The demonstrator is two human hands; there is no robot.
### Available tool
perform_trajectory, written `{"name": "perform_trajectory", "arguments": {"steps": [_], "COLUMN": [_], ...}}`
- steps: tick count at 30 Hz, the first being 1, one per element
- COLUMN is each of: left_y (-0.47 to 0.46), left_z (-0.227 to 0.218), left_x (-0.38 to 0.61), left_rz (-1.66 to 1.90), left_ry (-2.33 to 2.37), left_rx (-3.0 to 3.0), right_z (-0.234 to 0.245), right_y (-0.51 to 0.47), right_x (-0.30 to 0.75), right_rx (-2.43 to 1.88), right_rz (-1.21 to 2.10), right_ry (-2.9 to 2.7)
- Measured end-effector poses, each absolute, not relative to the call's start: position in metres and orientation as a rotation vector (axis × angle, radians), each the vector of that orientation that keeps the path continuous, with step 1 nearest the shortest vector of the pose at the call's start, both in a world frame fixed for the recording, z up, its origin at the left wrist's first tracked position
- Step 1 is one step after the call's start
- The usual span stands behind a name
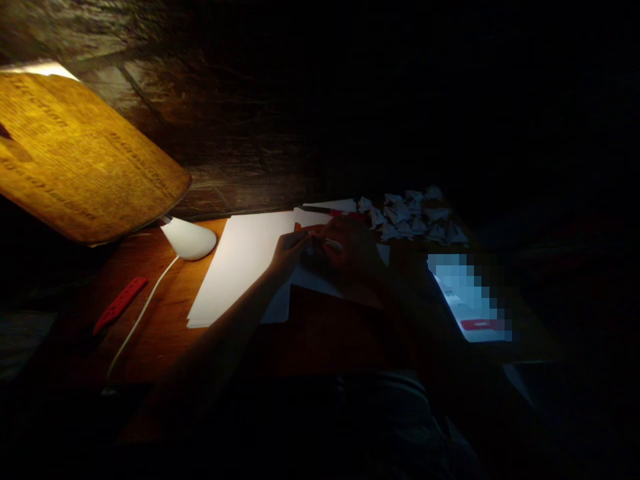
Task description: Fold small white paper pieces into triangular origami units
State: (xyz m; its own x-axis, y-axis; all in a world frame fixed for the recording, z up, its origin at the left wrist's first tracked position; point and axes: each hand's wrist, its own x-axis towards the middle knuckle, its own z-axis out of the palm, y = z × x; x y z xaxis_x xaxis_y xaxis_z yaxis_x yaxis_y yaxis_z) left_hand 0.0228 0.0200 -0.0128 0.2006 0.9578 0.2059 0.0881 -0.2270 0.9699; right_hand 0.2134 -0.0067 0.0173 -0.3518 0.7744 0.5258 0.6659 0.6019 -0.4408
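Over the table, my left hand (289, 251) and my right hand (353, 248) are close together, fingers closed around a small white piece of paper (332, 245). Shadow and fingers cover most of it, so its shape is hard to make out. Below and left of the hands lies a stack of white paper sheets (245, 257). More white paper (320, 281) sits under the hands, mostly in shade. Beyond my right hand, a group of several small folded paper pieces (403, 217) stands at the back of the table.
A lamp with a printed yellow shade (90, 160) and white base (193, 240) stands at left, its white cord (143, 312) trailing forward. Near it lies a red strip-like object (120, 305). A dark-and-red slim object (330, 211) lies behind the hands. At right rests a lit phone (463, 300).
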Motion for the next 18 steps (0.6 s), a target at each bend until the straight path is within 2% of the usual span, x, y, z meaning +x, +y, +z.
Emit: {"name": "perform_trajectory", "arguments": {"steps": [11,18], "left_y": [0.0137,0.0129], "left_z": [-0.0041,-0.0063], "left_x": [0.028,0.0267], "left_rz": [1.055,1.017], "left_ry": [1.026,1.086], "left_rx": [1.673,1.601], "right_z": [0.0134,0.0137], "right_y": [-0.0052,-0.0063], "right_x": [0.2077,0.2041], "right_rx": [-1.228,-1.226], "right_rz": [0.246,0.112], "right_ry": [-1.893,-1.965]}}
